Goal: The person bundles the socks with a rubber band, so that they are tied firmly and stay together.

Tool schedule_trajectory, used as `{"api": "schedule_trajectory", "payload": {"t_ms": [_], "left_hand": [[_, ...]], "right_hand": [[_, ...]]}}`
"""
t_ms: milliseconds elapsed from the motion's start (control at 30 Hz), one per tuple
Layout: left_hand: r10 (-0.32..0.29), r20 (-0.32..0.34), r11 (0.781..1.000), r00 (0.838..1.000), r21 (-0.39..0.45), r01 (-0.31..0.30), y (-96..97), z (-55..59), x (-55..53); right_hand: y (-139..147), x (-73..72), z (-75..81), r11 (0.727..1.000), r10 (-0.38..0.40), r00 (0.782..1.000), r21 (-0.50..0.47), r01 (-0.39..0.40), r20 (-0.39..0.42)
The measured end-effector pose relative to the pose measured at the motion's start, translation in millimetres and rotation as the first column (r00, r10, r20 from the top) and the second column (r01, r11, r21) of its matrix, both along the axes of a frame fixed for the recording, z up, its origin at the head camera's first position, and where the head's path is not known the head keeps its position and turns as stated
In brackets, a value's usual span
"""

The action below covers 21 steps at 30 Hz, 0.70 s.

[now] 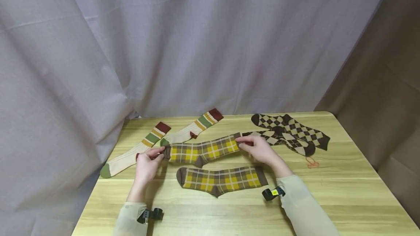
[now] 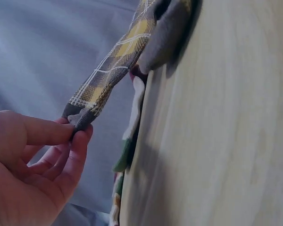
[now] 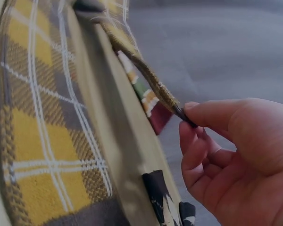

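Observation:
A yellow and brown plaid sock (image 1: 210, 149) is stretched sideways between both hands, raised above the table. My left hand (image 1: 147, 165) pinches its dark toe between thumb and fingers, as the left wrist view shows at the toe end (image 2: 79, 117). At the other end, my right hand (image 1: 260, 151) pinches the brown cuff (image 3: 183, 115) between thumb and fingertips. A matching plaid sock (image 1: 223, 181) lies flat on the table just nearer to me, its toe to the left and cuff to the right.
Two cream striped socks with green toes, the left one (image 1: 131, 156) and the right one (image 1: 187, 130), lie at the back left. Dark argyle socks (image 1: 305, 132) overlap at the back right, by an orange loop (image 1: 312, 163). Grey curtains (image 1: 223, 46) hang behind the wooden table (image 1: 354, 192).

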State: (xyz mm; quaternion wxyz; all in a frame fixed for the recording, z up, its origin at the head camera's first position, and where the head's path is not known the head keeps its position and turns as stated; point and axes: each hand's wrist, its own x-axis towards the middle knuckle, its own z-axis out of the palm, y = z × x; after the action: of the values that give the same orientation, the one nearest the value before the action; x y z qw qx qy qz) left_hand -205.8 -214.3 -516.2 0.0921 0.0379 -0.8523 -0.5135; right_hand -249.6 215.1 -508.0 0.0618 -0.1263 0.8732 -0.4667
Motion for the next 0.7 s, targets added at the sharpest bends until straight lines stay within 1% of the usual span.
{"api": "schedule_trajectory", "payload": {"t_ms": [133,233,367,467,567,700], "left_hand": [[0.0,-0.01,0.998,1.0,0.055,0.001,3.1,4.3,1.3],[0.002,-0.011,0.996,1.0,0.094,-0.001,4.9,7.4,2.5],[-0.007,-0.014,0.989,1.0,0.147,0.009,6.9,12.7,5.0],[-0.018,-0.017,0.985,1.0,0.173,0.021,8.6,16.2,6.8],[-0.04,-0.014,0.981,0.999,0.19,0.042,10.1,18.8,8.3],[-0.091,0.002,0.975,0.996,0.202,0.089,11.8,20.9,9.2]], "right_hand": [[3,9.2,4.6,0.999,-0.029,0.999,-0.035,0.028,-0.025],[6,15.4,7.3,0.997,-0.048,0.998,-0.058,0.046,-0.028],[10,23.0,10.8,0.995,-0.048,0.999,-0.087,0.047,-0.011],[14,28.6,13.1,0.993,-0.034,0.999,-0.114,0.034,0.0],[20,34.7,14.2,0.989,-0.027,1.0,-0.143,0.028,0.008],[28,43.6,14.4,0.988,-0.029,0.999,-0.154,0.031,0.018]]}}
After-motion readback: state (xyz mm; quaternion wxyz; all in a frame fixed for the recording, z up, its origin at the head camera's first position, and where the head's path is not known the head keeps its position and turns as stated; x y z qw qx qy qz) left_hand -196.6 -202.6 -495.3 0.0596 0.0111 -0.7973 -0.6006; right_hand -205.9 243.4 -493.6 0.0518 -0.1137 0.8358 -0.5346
